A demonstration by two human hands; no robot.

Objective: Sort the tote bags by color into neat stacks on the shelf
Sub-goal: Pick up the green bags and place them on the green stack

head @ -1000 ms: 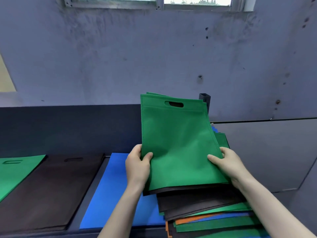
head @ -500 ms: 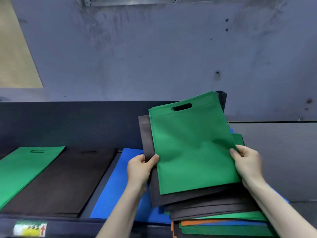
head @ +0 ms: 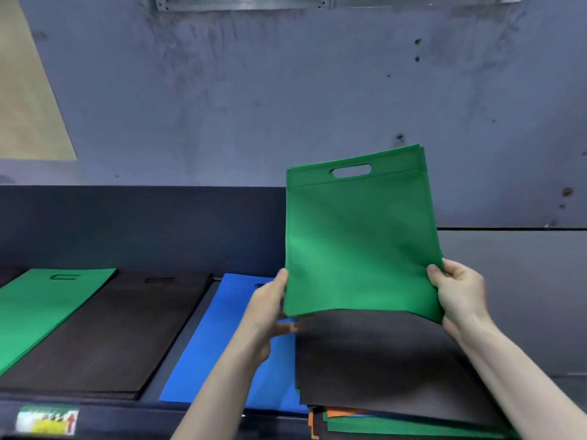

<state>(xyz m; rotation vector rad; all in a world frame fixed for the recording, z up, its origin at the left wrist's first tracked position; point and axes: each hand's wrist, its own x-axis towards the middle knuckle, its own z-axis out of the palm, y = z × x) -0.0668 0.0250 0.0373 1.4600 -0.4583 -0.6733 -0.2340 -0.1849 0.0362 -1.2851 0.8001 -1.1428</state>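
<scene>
A green tote bag [head: 359, 242] with a cut-out handle is held upright above a mixed pile of bags [head: 390, 373], whose top bag is dark brown. My left hand [head: 270, 309] grips the green bag's lower left edge. My right hand [head: 457, 290] pinches its lower right edge. On the shelf [head: 181, 354] lie three sorted stacks: green [head: 41, 309] at the far left, dark brown [head: 114, 338] beside it, and blue [head: 228, 341] right of that, partly hidden by my left arm.
A grey wall rises behind the shelf, with a dark back panel [head: 143, 227] along it. A green and yellow label [head: 47, 422] sits on the shelf's front edge. Orange, blue and green bag edges [head: 349, 419] show under the pile.
The green bag has been lifted higher and squared up, clear of the dark brown bag, which has dropped back onto the pile. Both hands rose with it.
</scene>
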